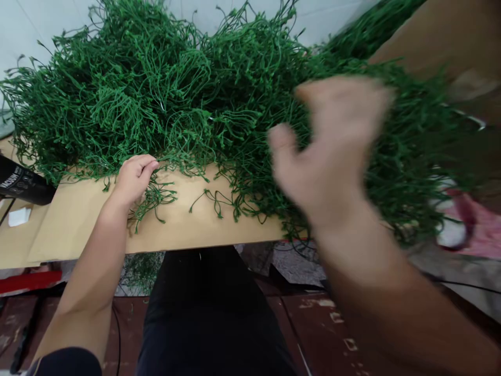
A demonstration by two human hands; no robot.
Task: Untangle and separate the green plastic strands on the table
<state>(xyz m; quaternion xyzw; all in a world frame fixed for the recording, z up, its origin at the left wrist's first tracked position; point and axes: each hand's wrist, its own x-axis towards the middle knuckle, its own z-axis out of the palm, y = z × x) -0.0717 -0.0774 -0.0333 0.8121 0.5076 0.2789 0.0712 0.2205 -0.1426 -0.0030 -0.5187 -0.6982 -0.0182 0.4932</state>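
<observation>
A long heap of thin green plastic-looking plant stems [156, 89] with small forked tips spreads along the cardboard. My left hand [135, 177] rests at the front edge of the heap, its fingers closed on a small bunch of green stems [158, 196] that pokes out beside and below it. Over the right part of the heap is my right hand [329, 146], smeared by motion. Its thumb stands apart from the other fingers, and nothing shows between them.
Flat cardboard [94, 214] lies under the heap. A dark bottle [25, 180] and a white paper piece [19, 216] are at the left. On the right are a brown cardboard sheet [442, 31] and pink cloth [483, 224]. A pale wall stands behind.
</observation>
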